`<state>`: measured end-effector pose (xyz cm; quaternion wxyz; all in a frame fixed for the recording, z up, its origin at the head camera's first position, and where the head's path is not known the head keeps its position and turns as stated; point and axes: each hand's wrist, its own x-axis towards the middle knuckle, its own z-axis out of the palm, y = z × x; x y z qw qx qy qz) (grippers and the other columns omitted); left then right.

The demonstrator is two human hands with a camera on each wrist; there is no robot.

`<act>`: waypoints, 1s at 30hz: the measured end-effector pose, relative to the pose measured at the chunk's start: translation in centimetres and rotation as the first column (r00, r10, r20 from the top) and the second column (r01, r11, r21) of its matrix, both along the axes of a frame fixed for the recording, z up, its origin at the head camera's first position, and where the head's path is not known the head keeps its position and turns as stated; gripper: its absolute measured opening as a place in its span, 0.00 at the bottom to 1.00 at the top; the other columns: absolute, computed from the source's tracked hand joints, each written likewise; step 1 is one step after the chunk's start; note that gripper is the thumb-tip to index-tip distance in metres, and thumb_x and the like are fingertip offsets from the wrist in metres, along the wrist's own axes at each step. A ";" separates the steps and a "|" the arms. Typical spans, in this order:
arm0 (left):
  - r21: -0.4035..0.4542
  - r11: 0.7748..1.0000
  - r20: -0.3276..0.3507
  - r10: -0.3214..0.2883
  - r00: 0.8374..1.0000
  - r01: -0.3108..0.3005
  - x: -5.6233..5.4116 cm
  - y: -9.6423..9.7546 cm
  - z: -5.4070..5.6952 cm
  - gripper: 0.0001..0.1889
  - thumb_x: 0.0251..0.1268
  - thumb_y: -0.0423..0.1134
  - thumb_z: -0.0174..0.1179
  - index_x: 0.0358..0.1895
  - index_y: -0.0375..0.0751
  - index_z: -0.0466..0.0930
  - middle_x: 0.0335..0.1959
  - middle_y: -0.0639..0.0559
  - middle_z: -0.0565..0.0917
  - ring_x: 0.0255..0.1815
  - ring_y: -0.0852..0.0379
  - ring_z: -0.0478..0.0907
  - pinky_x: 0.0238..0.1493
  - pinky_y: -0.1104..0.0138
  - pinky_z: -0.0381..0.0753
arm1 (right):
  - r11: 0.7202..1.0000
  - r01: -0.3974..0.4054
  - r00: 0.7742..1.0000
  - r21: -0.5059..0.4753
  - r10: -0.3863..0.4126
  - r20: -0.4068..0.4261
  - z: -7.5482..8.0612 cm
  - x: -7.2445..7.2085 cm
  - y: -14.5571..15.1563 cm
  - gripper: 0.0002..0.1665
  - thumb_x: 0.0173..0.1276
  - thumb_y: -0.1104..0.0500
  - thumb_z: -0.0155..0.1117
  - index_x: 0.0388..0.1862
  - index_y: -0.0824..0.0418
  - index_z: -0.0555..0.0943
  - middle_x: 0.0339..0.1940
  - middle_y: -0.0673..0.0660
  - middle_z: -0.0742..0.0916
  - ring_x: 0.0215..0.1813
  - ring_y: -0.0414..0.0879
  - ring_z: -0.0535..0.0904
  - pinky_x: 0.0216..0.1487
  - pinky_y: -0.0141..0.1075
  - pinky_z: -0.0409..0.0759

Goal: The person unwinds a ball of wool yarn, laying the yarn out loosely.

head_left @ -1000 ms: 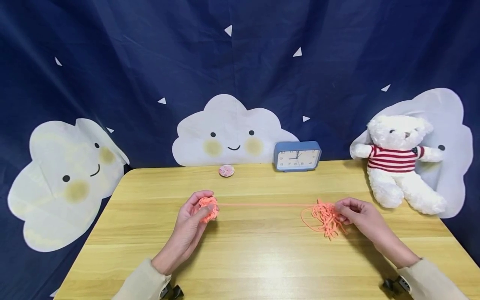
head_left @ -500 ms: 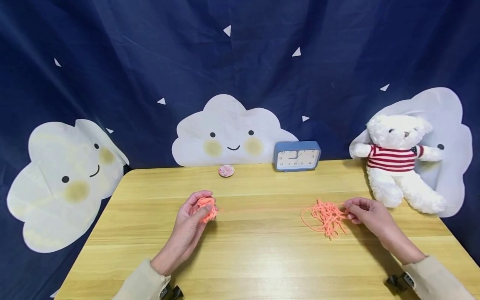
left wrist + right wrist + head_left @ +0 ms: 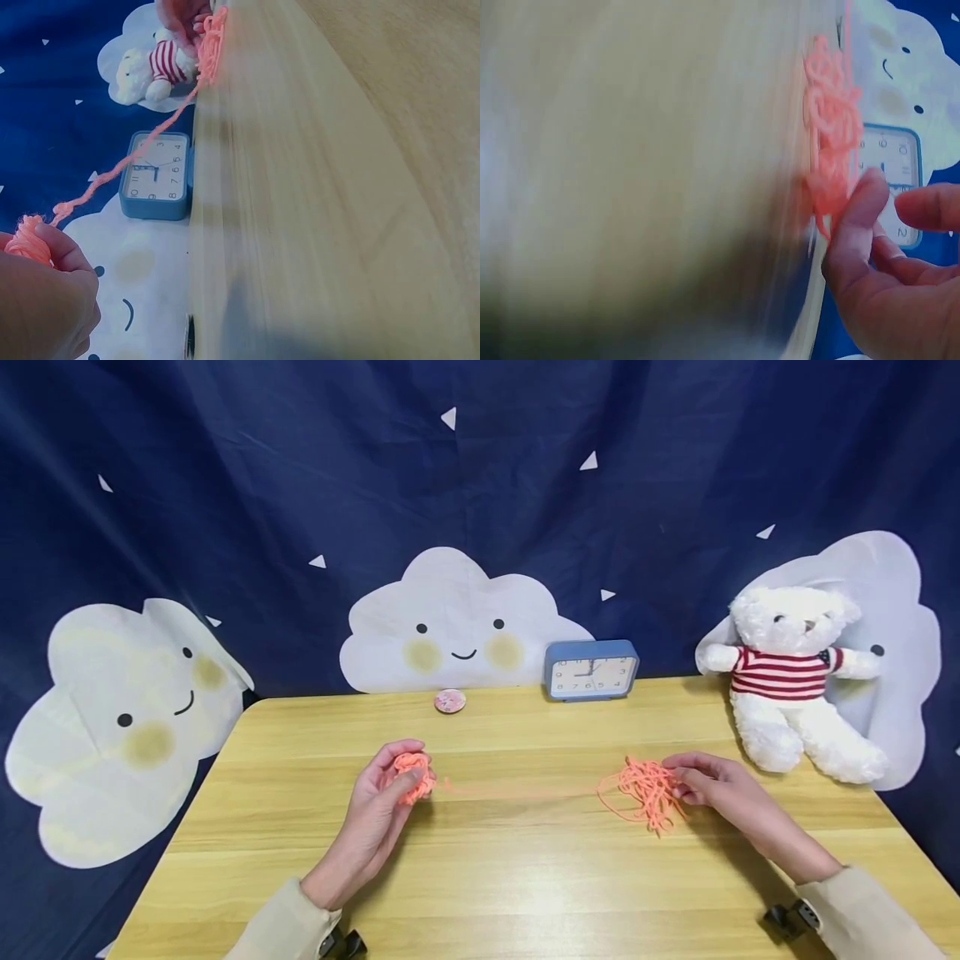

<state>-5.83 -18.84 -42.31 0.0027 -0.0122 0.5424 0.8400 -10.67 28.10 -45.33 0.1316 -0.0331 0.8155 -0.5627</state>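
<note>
We see left hand pinching the wound orange bundle above the table, one strand running to the loose orange tangle on it, right hand at the tangle's right edge, thumb and fingertip apart, clock and bear behind.

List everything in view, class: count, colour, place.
table: 1, yellow, below
yarn ball: 1, coral, left hand
yarn tangle: 1, coral, table's right
yarn strand: 1, coral, between them
clock: 1, blue, table's rear
disc: 1, pink, left of clock
teddy bear: 1, white, rear right
curtain: 1, navy, behind
clouds: 3, white, on curtain
triangles: several, white, on curtain
sleeves: 2, beige, foreground
wrist cameras: 2, black, by sleeves
left hand: 1, holding yarn ball
right hand: 1, beside yarn tangle
</note>
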 end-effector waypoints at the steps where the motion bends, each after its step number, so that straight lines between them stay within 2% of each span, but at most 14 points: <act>1: 0.001 1.000 0.000 -0.001 1.000 0.001 0.0 0.0 0.0 0.18 0.76 0.19 0.58 0.65 0.29 0.75 0.56 0.44 0.82 0.53 0.56 0.82 0.51 0.71 0.87 | 1.000 0.006 1.000 0.006 -0.006 -0.007 0.0 0.1 -0.2 0.23 0.87 0.65 0.53 0.69 0.82 0.74 0.54 0.62 0.89 0.46 0.39 0.86 0.47 0.34 0.89; 6: -0.003 1.000 0.003 -0.002 1.000 0.002 0.0 0.0 0.2 0.18 0.76 0.19 0.58 0.64 0.30 0.76 0.56 0.44 0.82 0.53 0.56 0.82 0.51 0.71 0.87 | 0.995 0.092 0.994 0.027 -0.090 -0.064 0.2 0.6 -1.1 0.24 0.88 0.61 0.55 0.70 0.79 0.76 0.51 0.57 0.90 0.44 0.38 0.85 0.45 0.32 0.88; 9: -0.007 1.000 0.001 0.000 1.000 0.000 0.0 0.1 0.2 0.18 0.76 0.19 0.58 0.65 0.29 0.75 0.56 0.43 0.81 0.53 0.56 0.81 0.50 0.71 0.87 | 0.985 0.171 0.979 0.015 -0.169 -0.111 0.5 1.0 -2.1 0.23 0.87 0.60 0.58 0.68 0.77 0.79 0.48 0.54 0.89 0.42 0.39 0.85 0.43 0.32 0.87; 12: -0.009 1.000 0.000 0.000 1.000 0.000 0.0 0.1 0.3 0.18 0.76 0.19 0.58 0.65 0.29 0.75 0.56 0.43 0.81 0.53 0.56 0.81 0.50 0.71 0.87 | 0.976 0.215 0.968 -0.038 -0.218 -0.127 0.8 1.4 -3.4 0.21 0.85 0.61 0.60 0.66 0.75 0.80 0.44 0.52 0.89 0.39 0.39 0.83 0.39 0.32 0.85; 14: -0.009 1.000 0.001 -0.001 1.000 0.001 -0.1 0.1 0.3 0.18 0.76 0.19 0.58 0.65 0.29 0.75 0.56 0.43 0.81 0.53 0.56 0.81 0.50 0.71 0.87 | 0.974 0.211 0.969 -0.081 -0.219 -0.118 1.0 1.6 -4.4 0.20 0.84 0.62 0.61 0.66 0.75 0.80 0.43 0.53 0.89 0.38 0.40 0.83 0.36 0.33 0.84; 17: -0.009 1.000 0.002 -0.002 1.000 0.002 -0.1 0.2 0.2 0.18 0.76 0.19 0.58 0.65 0.29 0.76 0.56 0.44 0.82 0.53 0.56 0.81 0.50 0.71 0.87 | 0.978 0.149 0.983 -0.147 -0.162 -0.081 1.1 1.8 -6.0 0.20 0.84 0.61 0.62 0.66 0.73 0.79 0.42 0.56 0.87 0.35 0.43 0.81 0.29 0.34 0.82; 21: -0.002 1.000 -0.002 -0.005 1.000 0.005 -0.1 0.2 0.1 0.18 0.76 0.18 0.57 0.65 0.29 0.76 0.56 0.43 0.81 0.53 0.56 0.81 0.51 0.71 0.87 | 0.977 0.016 0.999 -0.214 -0.024 -0.036 1.2 2.0 -8.1 0.22 0.83 0.62 0.63 0.68 0.73 0.77 0.44 0.61 0.86 0.35 0.45 0.81 0.28 0.33 0.80; 25: 0.001 1.000 -0.001 -0.008 1.000 0.008 -0.2 0.3 0.1 0.19 0.76 0.18 0.56 0.66 0.28 0.74 0.56 0.43 0.81 0.53 0.56 0.81 0.51 0.71 0.87 | 0.967 -0.086 0.996 -0.240 0.083 -0.022 1.2 2.1 -10.1 0.23 0.82 0.64 0.64 0.69 0.74 0.77 0.48 0.66 0.86 0.39 0.48 0.84 0.35 0.32 0.81; 30: -0.002 1.000 0.006 -0.011 1.000 0.011 -0.2 0.3 0.2 0.19 0.76 0.19 0.57 0.67 0.27 0.73 0.58 0.39 0.79 0.52 0.56 0.81 0.50 0.71 0.87 | 0.963 -0.159 0.987 -0.216 0.156 -0.029 1.3 2.2 -12.4 0.23 0.81 0.63 0.65 0.70 0.72 0.78 0.52 0.69 0.87 0.46 0.54 0.86 0.45 0.37 0.86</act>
